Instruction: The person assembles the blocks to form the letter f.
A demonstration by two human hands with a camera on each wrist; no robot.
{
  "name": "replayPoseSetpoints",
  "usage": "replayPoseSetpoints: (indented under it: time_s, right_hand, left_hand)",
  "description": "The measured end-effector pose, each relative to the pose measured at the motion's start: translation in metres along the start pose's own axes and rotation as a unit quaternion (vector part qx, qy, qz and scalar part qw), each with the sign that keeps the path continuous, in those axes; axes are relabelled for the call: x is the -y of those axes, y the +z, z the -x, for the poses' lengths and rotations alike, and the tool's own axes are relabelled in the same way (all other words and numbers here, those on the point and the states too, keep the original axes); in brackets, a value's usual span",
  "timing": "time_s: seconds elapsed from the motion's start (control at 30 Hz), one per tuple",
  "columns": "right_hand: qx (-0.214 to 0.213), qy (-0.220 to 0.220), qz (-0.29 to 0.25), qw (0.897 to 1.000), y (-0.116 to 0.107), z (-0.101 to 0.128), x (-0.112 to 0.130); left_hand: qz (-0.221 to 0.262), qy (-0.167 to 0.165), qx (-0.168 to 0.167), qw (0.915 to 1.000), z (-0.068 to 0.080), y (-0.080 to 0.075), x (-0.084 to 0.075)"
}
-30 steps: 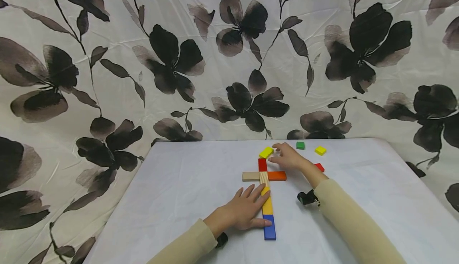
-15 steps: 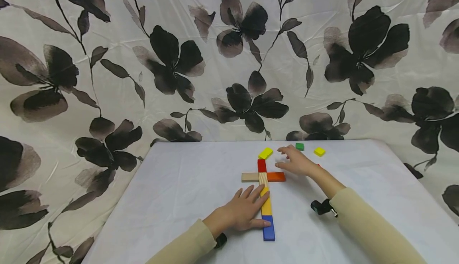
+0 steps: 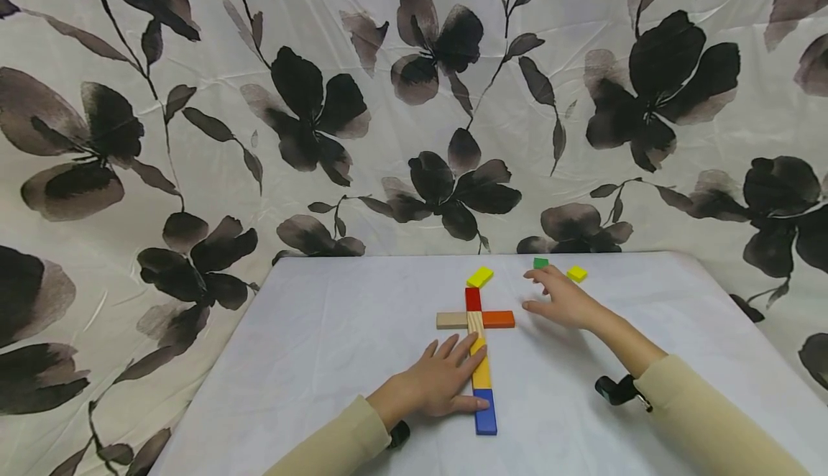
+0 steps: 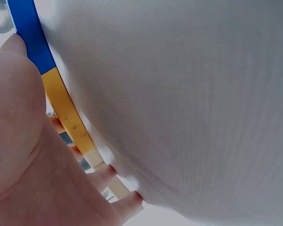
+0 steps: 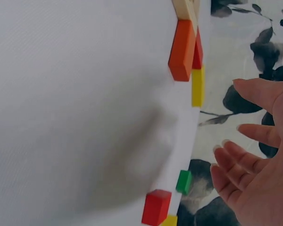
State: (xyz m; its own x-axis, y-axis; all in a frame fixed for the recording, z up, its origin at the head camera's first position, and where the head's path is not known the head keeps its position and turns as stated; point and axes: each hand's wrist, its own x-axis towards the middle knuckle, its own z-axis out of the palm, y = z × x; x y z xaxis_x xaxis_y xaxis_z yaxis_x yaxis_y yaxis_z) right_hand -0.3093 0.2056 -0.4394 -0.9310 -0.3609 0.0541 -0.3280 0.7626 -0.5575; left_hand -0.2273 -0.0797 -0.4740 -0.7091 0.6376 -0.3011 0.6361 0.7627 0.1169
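Several wooden blocks form a cross on the table. Its stem runs from a blue block (image 3: 486, 422) through a golden-yellow block (image 3: 481, 375) and a pale wood block (image 3: 475, 322) to a red block (image 3: 473, 299). A beige block (image 3: 450, 320) and an orange block (image 3: 499, 319) make the arms; a tilted yellow block (image 3: 481, 277) tops it. My left hand (image 3: 432, 384) rests with spread fingers along the stem, thumb on the blue block. My right hand (image 3: 564, 299) hovers to the right, fingers loosely bent and holding nothing, near a green block (image 3: 540, 263).
Another yellow block (image 3: 577, 274) lies at the back right. A loose red block (image 5: 156, 207) shows in the right wrist view, hidden behind the right hand in the head view. The white-covered table (image 3: 291, 361) ends at a floral cloth backdrop (image 3: 414, 102).
My right hand has drawn away from the tilted yellow block, moving right and slightly towards me, and now covers the loose red block in the head view. The left hand stays put.
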Motion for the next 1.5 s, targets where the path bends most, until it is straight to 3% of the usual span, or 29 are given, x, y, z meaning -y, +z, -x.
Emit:
replayPoseSetpoints:
  time_s: [0.4,0.63,1.07,1.5]
  right_hand:
    - [-0.024,-0.003,0.080,0.997,-0.020,0.023,-0.015]
    - [-0.034,0.011,0.092,0.995,-0.026,0.032,-0.029]
    - [-0.018,0.060,0.052,0.997,-0.021,0.041,-0.057]
    - [-0.018,0.038,-0.007,0.999,-0.012,0.037,-0.084]
  left_hand:
    - [0.000,0.000,-0.004,1.0000,0.003,-0.002,-0.001]
    - [-0.002,0.000,-0.005,1.0000,0.002,-0.002,-0.001]
    - [-0.005,0.001,-0.002,1.0000,0.000,0.000,0.000]
    - [-0.006,0.002,-0.004,1.0000,0.000,0.002,0.000]
